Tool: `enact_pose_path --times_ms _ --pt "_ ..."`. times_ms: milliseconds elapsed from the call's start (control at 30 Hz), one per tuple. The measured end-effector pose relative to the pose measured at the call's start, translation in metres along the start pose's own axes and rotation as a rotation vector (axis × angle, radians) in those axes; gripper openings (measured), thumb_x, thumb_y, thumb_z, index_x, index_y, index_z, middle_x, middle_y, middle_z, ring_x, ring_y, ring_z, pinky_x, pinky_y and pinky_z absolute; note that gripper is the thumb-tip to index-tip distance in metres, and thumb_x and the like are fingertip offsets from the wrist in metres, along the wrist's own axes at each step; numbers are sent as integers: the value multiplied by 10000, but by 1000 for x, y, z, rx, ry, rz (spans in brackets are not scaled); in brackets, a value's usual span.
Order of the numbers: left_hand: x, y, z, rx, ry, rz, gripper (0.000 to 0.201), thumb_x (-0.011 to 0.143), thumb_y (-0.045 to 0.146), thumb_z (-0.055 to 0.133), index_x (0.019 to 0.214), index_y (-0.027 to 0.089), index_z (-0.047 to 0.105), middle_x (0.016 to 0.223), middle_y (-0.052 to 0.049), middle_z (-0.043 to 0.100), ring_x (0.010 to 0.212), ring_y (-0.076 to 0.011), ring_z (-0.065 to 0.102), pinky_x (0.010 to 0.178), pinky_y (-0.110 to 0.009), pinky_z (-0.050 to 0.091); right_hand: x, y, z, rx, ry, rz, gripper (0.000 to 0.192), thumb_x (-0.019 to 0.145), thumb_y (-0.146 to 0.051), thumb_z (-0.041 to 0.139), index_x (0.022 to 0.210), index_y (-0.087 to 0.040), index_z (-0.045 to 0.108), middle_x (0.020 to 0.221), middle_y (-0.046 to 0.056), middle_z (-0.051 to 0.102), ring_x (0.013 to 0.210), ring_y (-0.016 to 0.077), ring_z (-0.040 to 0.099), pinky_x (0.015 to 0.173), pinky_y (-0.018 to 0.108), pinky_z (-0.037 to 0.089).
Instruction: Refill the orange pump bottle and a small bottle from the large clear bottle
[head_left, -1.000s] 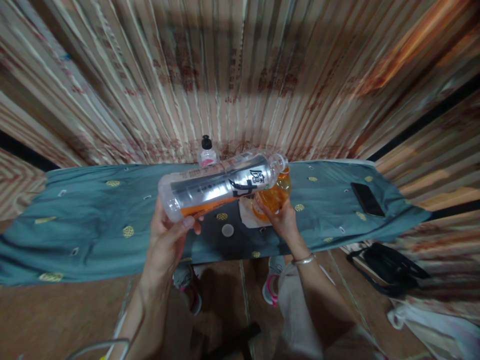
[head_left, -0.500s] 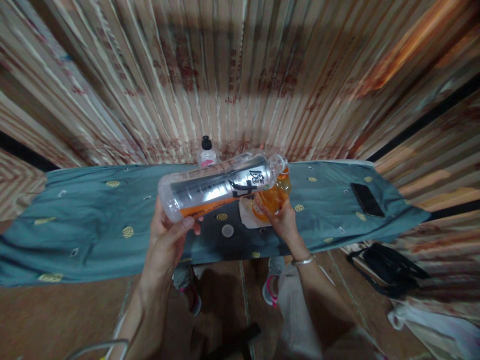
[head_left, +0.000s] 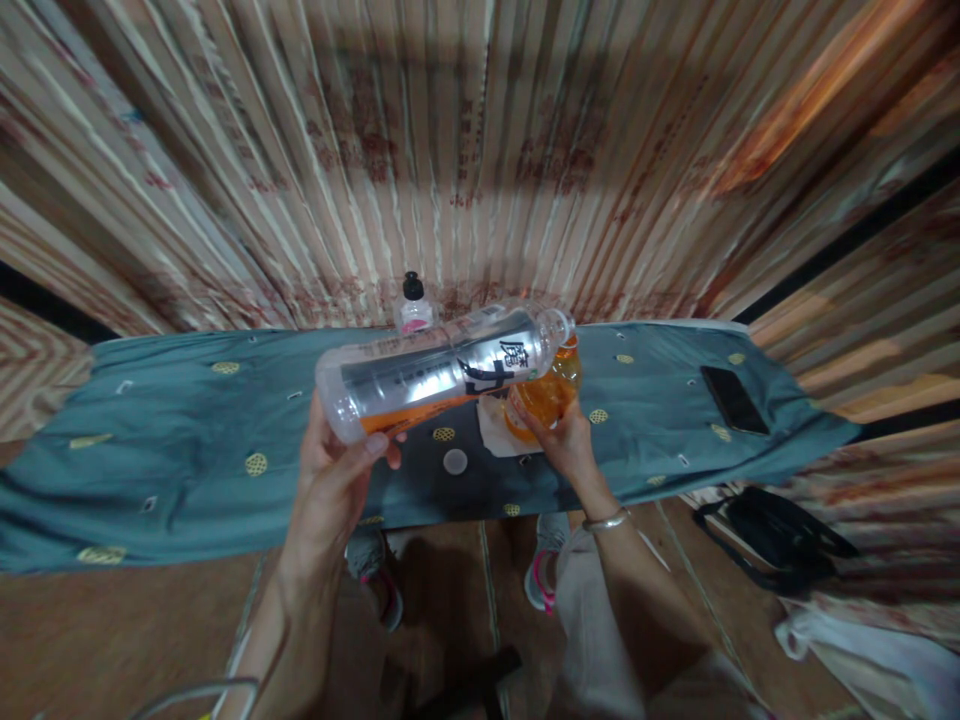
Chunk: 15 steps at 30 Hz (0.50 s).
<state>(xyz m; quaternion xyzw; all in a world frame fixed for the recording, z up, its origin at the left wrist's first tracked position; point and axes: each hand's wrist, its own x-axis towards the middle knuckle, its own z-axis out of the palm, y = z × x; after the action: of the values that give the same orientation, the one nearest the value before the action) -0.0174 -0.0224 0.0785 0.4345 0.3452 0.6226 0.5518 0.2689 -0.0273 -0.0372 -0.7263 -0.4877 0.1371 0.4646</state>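
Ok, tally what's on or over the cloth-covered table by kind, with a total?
Bottles: 2, the large bottle in the left hand, and a small black-capped bottle at the back.
Containers of orange liquid: 1, the orange container held by the right hand.
Phones: 1, the dark phone.
White round caps: 1, the cap.
Total: 5.

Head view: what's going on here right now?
A person's left hand holds a clear bottle tipped nearly flat, its open mouth over a glass of orange liquid that the right hand steadies on a teal cloth. Little orange liquid is left in the bottle. A white cap lies on the cloth; a phone sits at the right.
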Motion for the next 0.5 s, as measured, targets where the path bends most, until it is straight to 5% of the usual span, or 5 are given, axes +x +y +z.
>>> enact_pose_path --times_ms 500 --pt "0 0 0 -26 -12 12 510 638 264 914 1115 238 735 830 -27 711 643 -180 660 443 -229 477 0 3 0 -14 6 -13 844 740 -690 797 1360 -159 580 1101 194 818 1038 395 796 843 472 640"
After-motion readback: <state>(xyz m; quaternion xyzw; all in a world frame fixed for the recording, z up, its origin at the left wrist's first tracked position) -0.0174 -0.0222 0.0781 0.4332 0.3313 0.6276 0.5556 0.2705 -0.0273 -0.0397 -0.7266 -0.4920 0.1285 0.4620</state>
